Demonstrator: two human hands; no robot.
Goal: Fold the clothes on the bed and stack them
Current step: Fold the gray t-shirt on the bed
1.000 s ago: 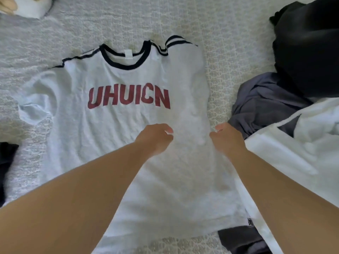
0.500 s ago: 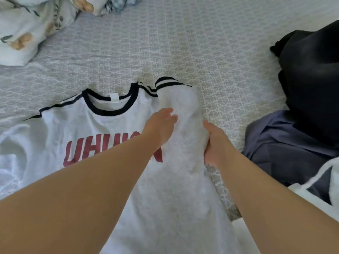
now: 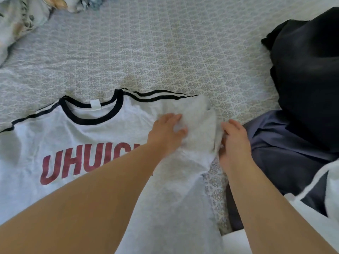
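Bed (image 3: 165, 44): grey-and-cream patterned cover fills the view, with everything else lying on it.
T-shirt (image 3: 77, 136): pale grey with dark collar, dark shoulder stripes and red letters; front up in the near-left part of the bed, its right side folded inward.
Black garment (image 3: 308, 70): bunched heap at the right edge, well apart from the T-shirt.
Blue-grey garment (image 3: 286, 153): crumpled under and in front of the black heap, just beside the right hand.
White garment (image 3: 326, 195): at the lower right corner, lying over the blue-grey one.
Floral bedding (image 3: 16, 21): top left corner.
Left hand (image 3: 166, 133): fingers spread fairly flat, pressing down on the folded-over sleeve.
Right hand (image 3: 233, 142): fingers curled at the T-shirt's right fold edge, seemingly pinching the cloth; the contact is partly hidden.
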